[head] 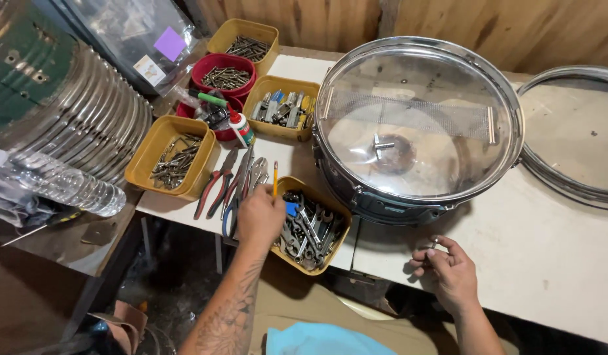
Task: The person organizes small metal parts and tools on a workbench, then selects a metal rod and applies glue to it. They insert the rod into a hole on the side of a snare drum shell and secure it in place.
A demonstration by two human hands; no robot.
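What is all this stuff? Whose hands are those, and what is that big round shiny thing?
The camera sits on a person's head and looks down, so the two hands are that person's own. The big round thing is a drum with a clear skin, resting on a white table. The left hand holds a thin orange tool, maybe a pencil, at a yellow tray of wrenches. The right hand pinches a small metal part. Pliers lie nearby, and more trays hold screws.
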